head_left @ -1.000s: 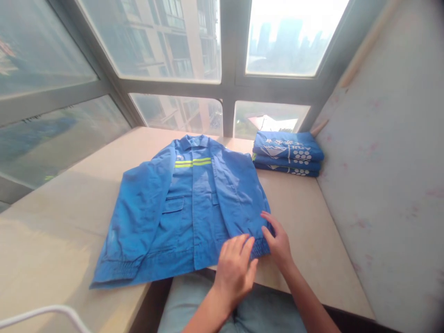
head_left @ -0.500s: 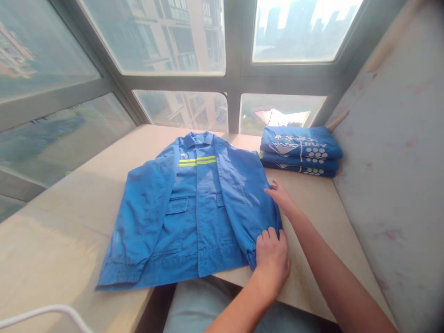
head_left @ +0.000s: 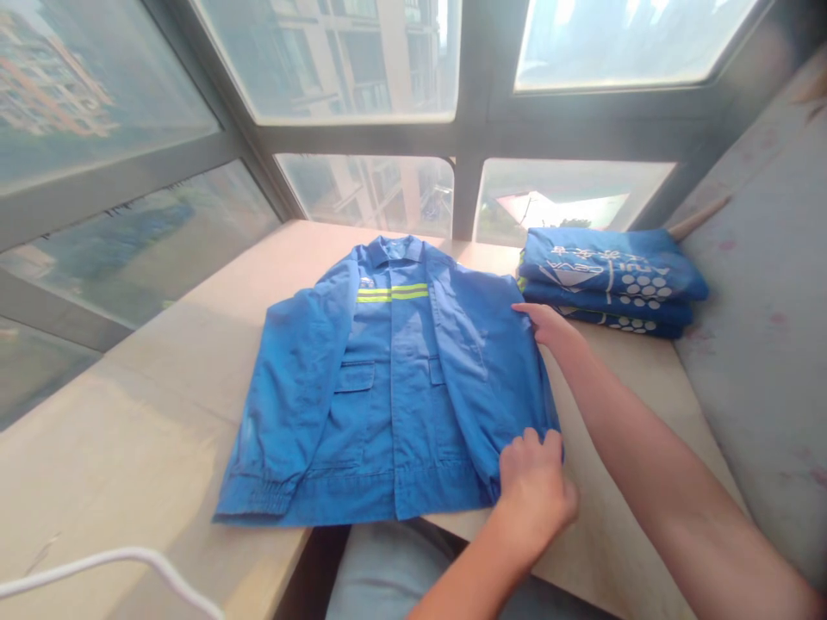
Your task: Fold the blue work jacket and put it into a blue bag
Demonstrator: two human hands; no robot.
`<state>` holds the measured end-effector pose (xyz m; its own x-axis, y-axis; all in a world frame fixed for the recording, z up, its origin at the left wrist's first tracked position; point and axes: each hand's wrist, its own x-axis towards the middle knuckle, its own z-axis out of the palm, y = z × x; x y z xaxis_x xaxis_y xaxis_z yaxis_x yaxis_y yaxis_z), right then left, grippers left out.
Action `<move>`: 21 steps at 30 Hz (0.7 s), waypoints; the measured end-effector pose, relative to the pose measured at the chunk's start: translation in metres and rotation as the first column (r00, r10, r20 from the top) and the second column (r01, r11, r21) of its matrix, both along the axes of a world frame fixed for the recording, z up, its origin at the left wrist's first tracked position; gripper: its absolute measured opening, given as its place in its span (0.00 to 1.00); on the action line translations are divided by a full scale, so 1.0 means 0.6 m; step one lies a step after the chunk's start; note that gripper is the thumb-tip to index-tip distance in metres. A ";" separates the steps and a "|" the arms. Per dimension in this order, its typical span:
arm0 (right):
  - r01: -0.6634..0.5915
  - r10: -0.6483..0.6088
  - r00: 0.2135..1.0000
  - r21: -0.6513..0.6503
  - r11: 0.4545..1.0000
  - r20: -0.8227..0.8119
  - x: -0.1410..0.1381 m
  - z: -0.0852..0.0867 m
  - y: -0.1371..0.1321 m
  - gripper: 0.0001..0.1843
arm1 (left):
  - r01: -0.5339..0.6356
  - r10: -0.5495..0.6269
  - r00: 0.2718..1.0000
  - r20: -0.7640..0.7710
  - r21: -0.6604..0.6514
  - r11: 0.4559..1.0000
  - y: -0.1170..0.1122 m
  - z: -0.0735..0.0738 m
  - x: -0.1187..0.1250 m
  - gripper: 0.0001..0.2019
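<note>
One blue jacket [head_left: 413, 413] lies front-up on the tabletop [head_left: 161, 413], its sleeves laid down over its sides and its hem at the near edge. My left grip [head_left: 536, 482] is curled closed on the lower end of the right-hand sleeve. My right grip [head_left: 559, 331] has just moved up that sleeve's outer edge to its upper bend; I cannot tell whether it pinches the cloth. So, I judge, I can now steer the edge from both ends. Just beyond, folded blue garments [head_left: 600, 275] sit stacked near the wall [head_left: 762, 362].
</note>
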<state>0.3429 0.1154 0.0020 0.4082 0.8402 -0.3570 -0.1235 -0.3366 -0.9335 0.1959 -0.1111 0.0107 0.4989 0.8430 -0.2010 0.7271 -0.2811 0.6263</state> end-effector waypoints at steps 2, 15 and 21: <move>-0.027 0.027 1.000 0.006 1.000 -0.013 -0.006 0.016 -0.002 0.06 | -0.015 0.029 0.980 0.198 -0.075 0.997 0.007 0.008 -0.032 0.20; -0.491 0.362 0.336 -0.167 0.855 0.869 -0.343 0.106 0.043 0.28 | -0.207 0.714 0.442 0.543 -0.713 0.670 -0.038 0.025 -0.308 0.10; -0.601 0.481 0.147 -0.308 0.737 0.864 -0.422 -0.005 0.025 0.20 | -0.392 0.719 0.581 0.381 -0.643 0.658 -0.028 0.005 -0.361 0.19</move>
<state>0.0900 0.1302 -0.0012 -0.1644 0.9852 -0.0483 0.9174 0.1347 -0.3745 -0.0205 -0.1280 0.0138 0.1027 0.8683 -0.4853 0.0859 0.4783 0.8740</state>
